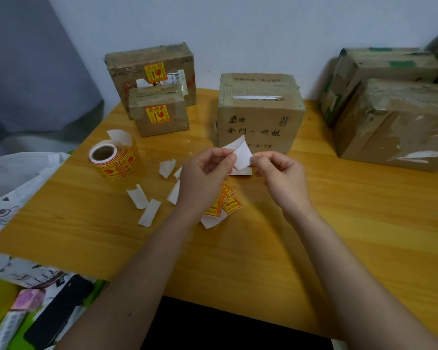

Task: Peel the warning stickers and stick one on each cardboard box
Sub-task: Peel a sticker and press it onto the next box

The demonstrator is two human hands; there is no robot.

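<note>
Sticker piece (242, 154), mid-bench, before unlabelled box (259, 114) | left hand (202, 170), right hand (280, 173): fingers pinching opposite edges | I'd peel slowly from a corner, adhesive untouched.

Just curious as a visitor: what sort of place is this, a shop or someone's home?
Probably a home corner used for packing parcels: taped cardboard boxes on a wooden table against a plain wall, a roll of warning stickers, and patterned bedding beside it.

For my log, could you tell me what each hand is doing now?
Left hand: pinching the white sticker piece.
Right hand: pinching the same piece's other edge.
</note>
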